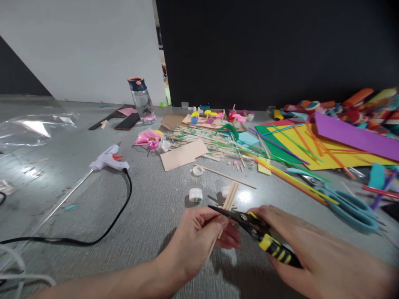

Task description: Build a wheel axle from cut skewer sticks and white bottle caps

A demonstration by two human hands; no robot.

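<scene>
Near the bottom middle, my left hand (199, 236) is closed around a few thin wooden sticks (231, 195), whose upper ends stick out past the fingers. My right hand (299, 245) grips the black and yellow handles of long-nose pliers (277, 249). Their dark jaws lie across the sticks, just above my left thumb. Whether the jaws are fully closed on the wood I cannot tell. Just beyond my hands stand a white bottle cap (195, 194) and a white ring-shaped cap (198, 170). Another pale cap is partly hidden behind the sticks.
At left lies a white glue gun (109, 158) with a clear glue stick and a black cord (124, 207). A water bottle (141, 99) stands behind. Blue scissors (352, 207), coloured sheets (352, 137) and pipe cleaners spread at right. Card (183, 154) and many sticks lie mid-table.
</scene>
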